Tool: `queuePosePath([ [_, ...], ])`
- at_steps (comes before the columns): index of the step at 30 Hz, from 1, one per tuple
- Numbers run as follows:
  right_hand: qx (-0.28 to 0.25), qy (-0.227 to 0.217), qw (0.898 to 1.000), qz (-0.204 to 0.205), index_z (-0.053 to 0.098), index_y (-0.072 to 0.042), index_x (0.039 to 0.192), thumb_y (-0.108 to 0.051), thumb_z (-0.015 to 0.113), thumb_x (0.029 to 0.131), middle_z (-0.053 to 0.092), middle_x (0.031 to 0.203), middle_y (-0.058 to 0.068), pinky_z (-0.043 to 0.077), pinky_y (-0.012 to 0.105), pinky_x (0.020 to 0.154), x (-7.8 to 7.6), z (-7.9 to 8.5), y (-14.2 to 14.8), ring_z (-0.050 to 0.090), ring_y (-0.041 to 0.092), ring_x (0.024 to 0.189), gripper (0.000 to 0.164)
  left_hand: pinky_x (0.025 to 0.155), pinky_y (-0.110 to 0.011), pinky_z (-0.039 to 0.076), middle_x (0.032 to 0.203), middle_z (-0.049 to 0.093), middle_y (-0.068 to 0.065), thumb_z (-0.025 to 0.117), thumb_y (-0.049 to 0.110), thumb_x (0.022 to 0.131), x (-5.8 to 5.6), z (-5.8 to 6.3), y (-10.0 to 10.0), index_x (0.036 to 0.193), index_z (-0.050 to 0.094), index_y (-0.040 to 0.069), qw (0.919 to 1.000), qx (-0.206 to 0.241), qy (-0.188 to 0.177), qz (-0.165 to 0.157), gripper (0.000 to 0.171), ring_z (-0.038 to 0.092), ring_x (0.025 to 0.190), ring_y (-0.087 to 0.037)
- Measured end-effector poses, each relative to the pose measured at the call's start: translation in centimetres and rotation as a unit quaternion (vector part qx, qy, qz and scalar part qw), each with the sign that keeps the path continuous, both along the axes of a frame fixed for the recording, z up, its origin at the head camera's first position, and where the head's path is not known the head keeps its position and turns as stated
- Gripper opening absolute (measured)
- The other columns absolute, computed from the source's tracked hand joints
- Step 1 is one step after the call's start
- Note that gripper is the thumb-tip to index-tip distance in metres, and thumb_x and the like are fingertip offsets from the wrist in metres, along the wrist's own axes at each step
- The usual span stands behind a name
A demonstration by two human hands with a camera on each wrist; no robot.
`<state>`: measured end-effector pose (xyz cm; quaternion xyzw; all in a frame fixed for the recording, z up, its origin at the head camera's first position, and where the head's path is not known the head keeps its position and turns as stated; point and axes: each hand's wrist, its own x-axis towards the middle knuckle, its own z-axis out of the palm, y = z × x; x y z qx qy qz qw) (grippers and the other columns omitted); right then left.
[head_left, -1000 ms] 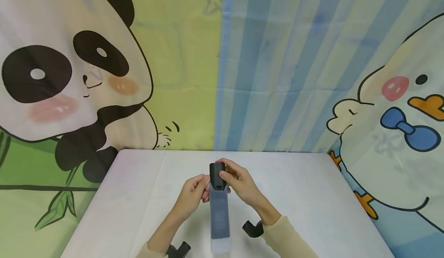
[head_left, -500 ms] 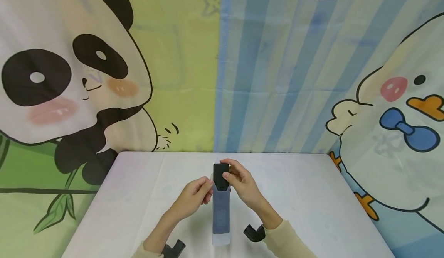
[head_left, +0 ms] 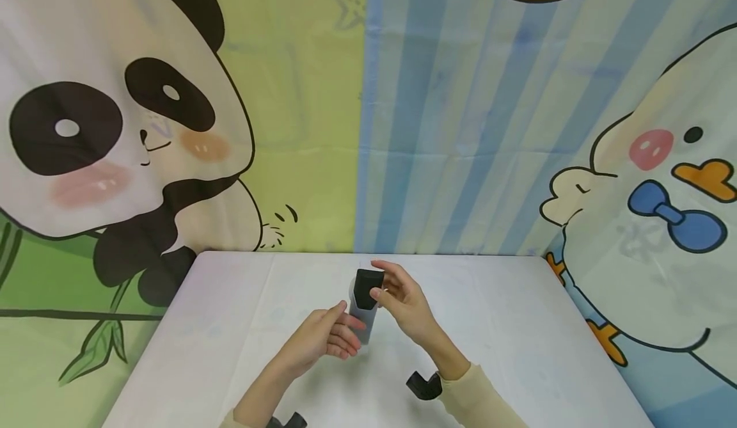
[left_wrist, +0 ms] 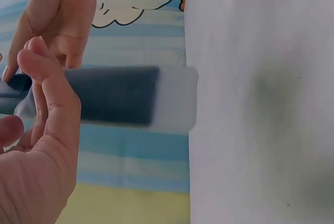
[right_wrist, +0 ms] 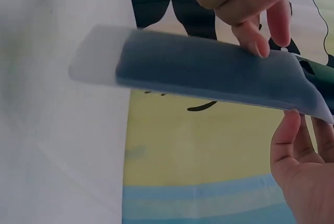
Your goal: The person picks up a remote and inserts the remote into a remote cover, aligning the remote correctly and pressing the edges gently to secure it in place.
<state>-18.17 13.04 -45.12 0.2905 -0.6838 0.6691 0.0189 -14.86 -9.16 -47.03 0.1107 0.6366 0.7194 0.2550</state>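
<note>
A long, flat dark object with a black end piece (head_left: 368,286) is held in the air above the table. A frosted, see-through plastic sleeve (left_wrist: 176,98) covers its dark body (right_wrist: 203,67) and runs past its far end. What kind of object it is, I cannot tell. My right hand (head_left: 407,306) pinches the black end between thumb and fingers. My left hand (head_left: 322,338) lies along the sleeve's left side, its thumb up and fingers loosely extended, fingertips right at the sleeve. The sleeve appears foreshortened in the head view.
A white-covered table (head_left: 230,351) lies below. Behind it hangs a printed cloth (head_left: 437,127) with a panda and a duck. Black wrist mounts (head_left: 424,386) sit at both forearms.
The sleeve's lower end has swung up and away, so it looks much shorter in the head view. My left fingers have loosened from a pinch near the top and slid lower along it.
</note>
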Motion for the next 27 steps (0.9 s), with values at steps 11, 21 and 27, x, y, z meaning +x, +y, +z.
queuePosePath([
  [11, 0.0, 0.069, 0.997, 0.046, 0.053, 0.006, 0.132, 0.013, 0.067, 0.089, 0.065, 0.117, 0.013, 0.053, 0.036, 0.086, 0.7, -0.2, 0.3, 0.062, 0.02, 0.108, 0.046, 0.069, -0.029, 0.055, 0.09, 0.072, -0.006, 0.053, 0.052, 0.101, -0.6, -0.5, -0.3, 0.123, 0.06, -0.013, 0.9905, 0.098, -0.093, 0.027, 0.069, 0.067, 0.076, -0.014],
  [21, 0.086, 0.177, 0.978, 0.073, 0.057, 0.007, 0.121, 0.017, 0.072, 0.081, 0.063, 0.115, 0.021, 0.05, 0.041, 0.092, 3.2, 1.7, -0.2, 0.059, 0.028, 0.109, 0.044, 0.065, -0.025, 0.053, 0.09, 0.072, -0.005, 0.061, 0.045, 0.099, -0.9, -0.8, -0.1, 0.108, 0.066, 0.001, 0.9902, 0.081, -0.097, 0.06, 0.046, 0.066, 0.076, -0.014],
  [27, 0.105, 0.194, 0.973, 0.07, 0.058, 0.005, 0.121, 0.021, 0.069, 0.081, 0.063, 0.119, 0.024, 0.046, 0.043, 0.102, 3.6, 1.8, -0.1, 0.056, 0.038, 0.12, 0.045, 0.071, -0.027, 0.054, 0.097, 0.07, -0.009, 0.062, 0.036, 0.1, -0.9, -0.8, 0.0, 0.113, 0.064, -0.003, 0.9925, 0.068, -0.069, 0.074, 0.041, 0.067, 0.084, -0.017],
])
